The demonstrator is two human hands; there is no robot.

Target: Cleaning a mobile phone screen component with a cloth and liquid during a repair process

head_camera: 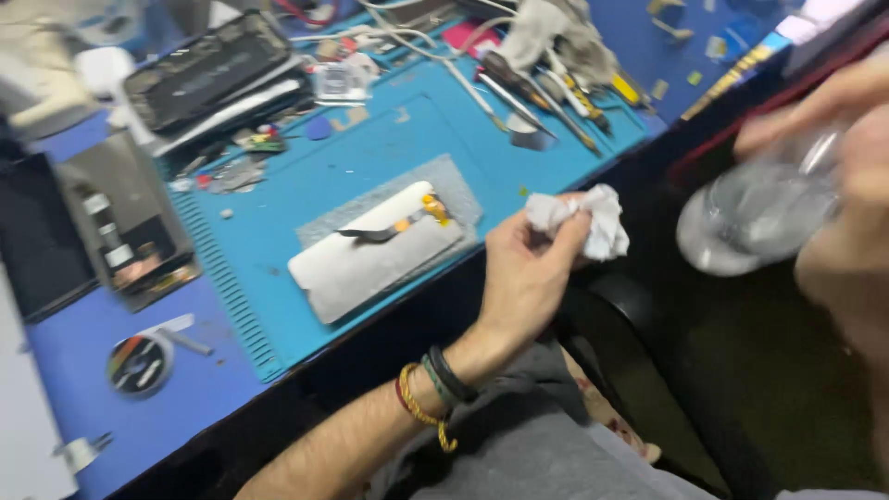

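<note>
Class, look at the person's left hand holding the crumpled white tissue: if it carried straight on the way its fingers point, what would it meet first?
The left hand points up and right, gripping the tissue. Straight on, it would probably first meet the clear plastic bottle held in the right hand, though depth is unclear.

Bare forearm, left wrist wearing black, green and yellow-red braided bands.

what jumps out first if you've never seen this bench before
The left hand pinches a crumpled white tissue at the bench's front edge, while the right hand, blurred at far right, holds a clear plastic bottle. Behind them, a white phone panel with an orange flex cable lies on the blue work mat.
</note>
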